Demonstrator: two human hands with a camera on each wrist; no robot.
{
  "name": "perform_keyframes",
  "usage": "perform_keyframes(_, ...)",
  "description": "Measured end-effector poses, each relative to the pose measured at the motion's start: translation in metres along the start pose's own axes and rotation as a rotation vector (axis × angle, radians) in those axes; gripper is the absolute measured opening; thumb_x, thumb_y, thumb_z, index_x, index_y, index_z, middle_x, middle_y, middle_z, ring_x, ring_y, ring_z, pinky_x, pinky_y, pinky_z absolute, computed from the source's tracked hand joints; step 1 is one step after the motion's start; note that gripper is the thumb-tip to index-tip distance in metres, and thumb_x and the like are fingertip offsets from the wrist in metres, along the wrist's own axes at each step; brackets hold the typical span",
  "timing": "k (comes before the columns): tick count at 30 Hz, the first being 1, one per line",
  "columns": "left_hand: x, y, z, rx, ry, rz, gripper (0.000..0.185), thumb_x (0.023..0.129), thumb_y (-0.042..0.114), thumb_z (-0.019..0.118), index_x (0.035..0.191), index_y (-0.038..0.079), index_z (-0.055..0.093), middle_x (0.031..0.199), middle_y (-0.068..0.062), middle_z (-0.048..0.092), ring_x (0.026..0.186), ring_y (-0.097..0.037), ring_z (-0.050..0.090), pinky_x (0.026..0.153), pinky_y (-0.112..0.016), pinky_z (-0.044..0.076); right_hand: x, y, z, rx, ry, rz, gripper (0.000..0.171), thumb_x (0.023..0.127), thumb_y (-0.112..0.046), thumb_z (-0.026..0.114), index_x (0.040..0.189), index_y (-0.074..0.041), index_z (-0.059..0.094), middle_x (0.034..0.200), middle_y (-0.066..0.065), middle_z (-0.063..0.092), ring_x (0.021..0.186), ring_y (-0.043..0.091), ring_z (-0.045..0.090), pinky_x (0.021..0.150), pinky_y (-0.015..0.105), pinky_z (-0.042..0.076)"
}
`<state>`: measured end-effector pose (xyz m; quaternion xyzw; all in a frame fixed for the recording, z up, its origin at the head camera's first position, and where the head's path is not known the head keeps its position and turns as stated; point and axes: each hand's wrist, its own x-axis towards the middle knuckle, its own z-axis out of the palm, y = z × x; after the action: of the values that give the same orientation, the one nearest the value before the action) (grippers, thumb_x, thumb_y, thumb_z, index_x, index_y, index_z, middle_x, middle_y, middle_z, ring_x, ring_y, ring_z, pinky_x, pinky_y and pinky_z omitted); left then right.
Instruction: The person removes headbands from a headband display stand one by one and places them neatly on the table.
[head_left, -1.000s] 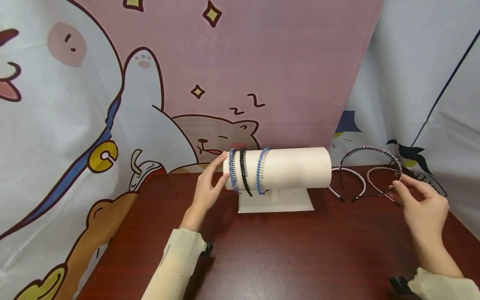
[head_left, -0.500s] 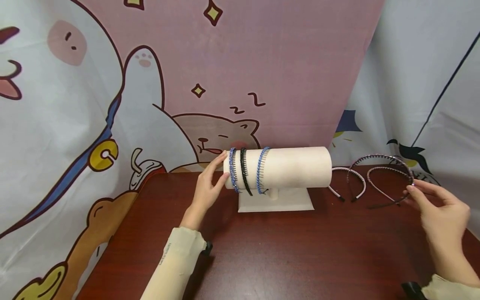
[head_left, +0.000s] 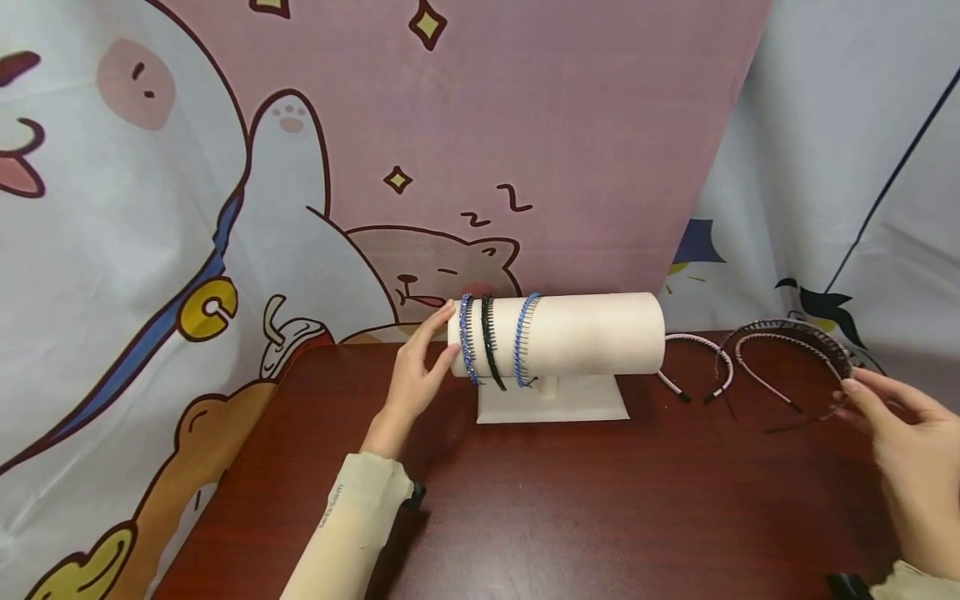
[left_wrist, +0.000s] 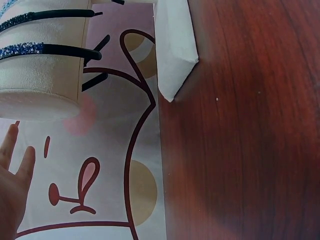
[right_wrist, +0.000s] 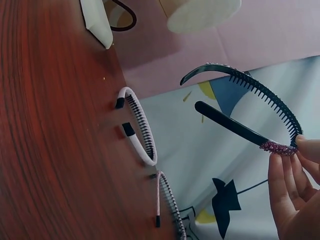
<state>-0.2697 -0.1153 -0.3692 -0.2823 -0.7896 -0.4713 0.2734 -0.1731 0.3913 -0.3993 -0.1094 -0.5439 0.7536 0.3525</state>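
Left of centre in the head view: left hand [head_left: 415, 367] with straight, relaxed fingers resting against the left end of the cream cylinder stand [head_left: 592, 333], gripping nothing. Same hand at the lower left edge of the left wrist view [left_wrist: 12, 187], fingers extended just below the stand's round end.

On the left part of the cylinder: blue glitter headband [head_left: 467, 340], black toothed headband [head_left: 489, 343] and a second blue headband [head_left: 521, 340], side by side, apart from each other, all wrapped around the roll. Flat base of the stand [head_left: 551, 407] on the dark red table [head_left: 570, 508], centre of frame.

Right of the stand, lying on the table: white headband [head_left: 712, 358], then a thin pink headband [head_left: 765, 367].

Far right of the frame: right hand [head_left: 911, 446] pinching the pink-glitter end of a dark toothed headband [head_left: 795, 329] between fingertips and thumb. In the right wrist view, that headband [right_wrist: 260, 92] lifted clear of the table, arched at upper right, the fingers [right_wrist: 287, 182] curled at its glitter tip, lower right.

Behind everything: cartoon backdrop cloth [head_left: 225, 167].
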Motion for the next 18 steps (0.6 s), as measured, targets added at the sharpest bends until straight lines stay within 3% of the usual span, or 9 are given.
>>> perform_keyframes(10,0.001,0.001,0.000,0.009,-0.002,0.008,0.048,0.094,0.001,0.062,0.141,-0.003,0.052,0.149,-0.020,0.051,0.133,-0.036,0.054,0.115,-0.049,0.037,0.006,0.003,-0.016,0.113,-0.050,-0.014,0.024,0.088,0.015,0.062,0.092,-0.003,0.078,0.071,0.000,0.075,0.060,0.005,0.072,0.054,0.015,0.055)
perform_keyframes(18,0.000,-0.001,0.000,0.002,-0.007,0.003,0.048,0.094,0.002,0.062,0.141,-0.002,0.052,0.150,-0.019,0.050,0.133,-0.036,0.054,0.115,-0.050,0.038,0.018,0.017,-0.037,0.178,-0.067,-0.037,0.026,0.089,0.018,0.058,0.093,0.000,0.077,0.075,0.002,0.077,0.060,0.007,0.073,0.053,0.016,0.055)
